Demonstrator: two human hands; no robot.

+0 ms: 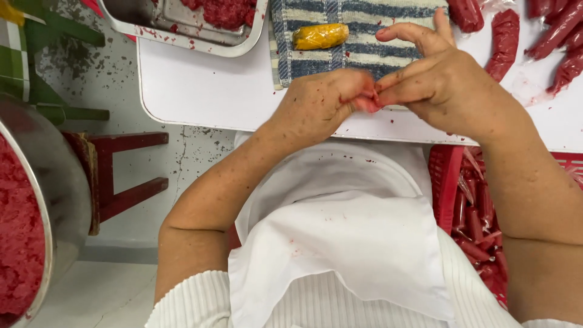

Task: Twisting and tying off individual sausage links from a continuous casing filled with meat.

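My left hand [322, 103] and my right hand [434, 82] meet at the near edge of a white table [200, 91]. Between their fingertips they pinch a small red piece [366, 103], most of it hidden by the fingers. My left hand is curled into a fist around it. My right hand grips it with thumb and middle fingers while the index finger sticks out. Just beyond the hands lies a blue-and-white striped cloth [352, 51] with a yellow wrapped roll [320, 36] on it.
A metal tray [152, 27] with red minced meat stands at the back left. Several red filled casings [534, 36] lie at the back right. A red basket [446, 182] of casings is lower right. A large metal bowl [57, 182] of red mince and a red stool [121, 176] are left.
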